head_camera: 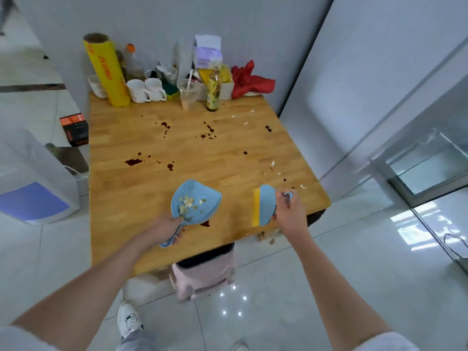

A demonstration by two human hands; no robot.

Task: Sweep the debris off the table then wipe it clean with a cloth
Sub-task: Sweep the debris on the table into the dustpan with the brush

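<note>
My left hand (166,228) grips the handle of a small blue dustpan (195,201) held over the near part of the wooden table (152,188); pale scraps lie in the pan. My right hand (288,214) holds a blue hand brush with yellow bristles (263,206) upright near the table's right front corner. Pale garlic-skin scraps (272,163) lie scattered along the right side. Dark sauce stains (133,162) are spattered across the middle and left. A red cloth (249,81) sits bunched at the far right corner.
Along the far edge stand a yellow cling-film roll (106,72), white mugs (147,89), a plastic cup (189,96), a drink bottle (213,91) and boxes. A pink bin (205,277) stands on the floor under the near edge. Some scraps lie on the floor beside it.
</note>
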